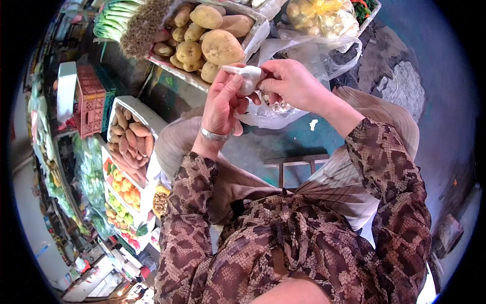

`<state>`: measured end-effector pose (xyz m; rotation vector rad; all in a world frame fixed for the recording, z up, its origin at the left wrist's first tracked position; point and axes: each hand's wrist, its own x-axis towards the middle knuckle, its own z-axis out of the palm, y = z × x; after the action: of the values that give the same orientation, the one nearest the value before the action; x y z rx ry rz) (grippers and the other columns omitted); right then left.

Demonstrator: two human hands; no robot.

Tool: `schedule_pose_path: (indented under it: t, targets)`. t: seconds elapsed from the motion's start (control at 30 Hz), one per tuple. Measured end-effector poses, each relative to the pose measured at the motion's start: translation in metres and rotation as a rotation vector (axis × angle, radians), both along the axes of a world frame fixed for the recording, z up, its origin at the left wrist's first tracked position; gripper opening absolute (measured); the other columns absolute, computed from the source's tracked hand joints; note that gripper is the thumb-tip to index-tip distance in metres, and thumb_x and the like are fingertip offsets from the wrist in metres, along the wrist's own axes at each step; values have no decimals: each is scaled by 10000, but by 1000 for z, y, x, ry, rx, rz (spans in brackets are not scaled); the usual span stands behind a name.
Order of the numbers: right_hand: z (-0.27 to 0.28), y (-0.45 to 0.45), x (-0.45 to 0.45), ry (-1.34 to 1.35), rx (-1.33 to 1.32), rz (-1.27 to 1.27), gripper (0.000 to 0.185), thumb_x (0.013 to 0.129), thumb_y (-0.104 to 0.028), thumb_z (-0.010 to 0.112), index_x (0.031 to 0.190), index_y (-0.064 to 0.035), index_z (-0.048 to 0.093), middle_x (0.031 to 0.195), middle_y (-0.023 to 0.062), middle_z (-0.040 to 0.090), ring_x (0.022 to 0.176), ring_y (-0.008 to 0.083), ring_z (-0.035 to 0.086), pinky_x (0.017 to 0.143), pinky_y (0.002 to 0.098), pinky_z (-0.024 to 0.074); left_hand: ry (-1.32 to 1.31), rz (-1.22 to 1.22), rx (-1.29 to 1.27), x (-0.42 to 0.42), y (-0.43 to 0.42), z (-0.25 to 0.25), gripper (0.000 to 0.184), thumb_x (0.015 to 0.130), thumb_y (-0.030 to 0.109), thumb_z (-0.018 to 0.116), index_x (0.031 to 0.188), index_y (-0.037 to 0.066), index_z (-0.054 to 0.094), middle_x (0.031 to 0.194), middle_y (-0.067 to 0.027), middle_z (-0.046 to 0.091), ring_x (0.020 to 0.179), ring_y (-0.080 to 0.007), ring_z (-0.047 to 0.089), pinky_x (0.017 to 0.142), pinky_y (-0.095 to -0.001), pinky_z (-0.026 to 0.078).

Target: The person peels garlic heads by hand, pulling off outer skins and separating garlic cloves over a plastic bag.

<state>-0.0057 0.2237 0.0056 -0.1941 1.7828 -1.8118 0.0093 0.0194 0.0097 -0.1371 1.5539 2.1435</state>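
Observation:
A white garlic bulb (pixel 250 80) is held up in front of my knees, between both hands. My left hand (pixel 223 104), with a silver bracelet at the wrist, grips the bulb from the left, thumb on its near side. My right hand (pixel 292 83) pinches at the bulb's right side with thumb and fingers; exactly what the fingertips hold is hidden. Below the hands, a clear plastic bag (pixel 276 121) lies spread, with small pale pieces in it partly covered by my right hand. A white scrap (pixel 313 124) rests on the floor to the right.
A box of potatoes (pixel 223 46) stands just beyond my hands, beside green onions (pixel 115 19). A yellow-tied bag of pale bulbs (pixel 316 20) sits at the far right. Left are sweet potatoes (pixel 132 142), stacked crates (pixel 91 101) and fruit (pixel 121 185).

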Motion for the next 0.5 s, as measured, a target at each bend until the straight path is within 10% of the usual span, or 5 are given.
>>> schedule_pose_path:
  t: [0.2, 0.27, 0.5]
  targets:
    - [3, 4, 0, 266, 261, 3, 212, 884, -130, 619, 989, 43, 683, 818, 194, 680, 718, 260, 668, 675, 383, 512, -31, -26, -94, 4, 6, 8, 403, 994, 284, 634, 1326, 72, 549, 992, -44, 672, 641, -112, 615, 489, -192, 404]
    - [3, 4, 4, 315, 236, 16, 194, 915, -124, 622, 943, 65, 654, 732, 83, 627, 605, 118, 561, 559, 308, 471, -30, -63, -89, 3, 3, 4, 361, 1001, 322, 622, 1258, 71, 587, 920, -20, 642, 595, -103, 564, 490, -206, 414]
    - [0, -7, 7, 46, 107, 16, 265, 978, -232, 629, 952, 29, 663, 680, 16, 567, 560, 87, 511, 513, 271, 428, 25, -57, -194, 6, 4, 4, 490, 1017, 540, 491, 1202, 100, 599, 851, -27, 608, 565, -96, 509, 472, -246, 448]
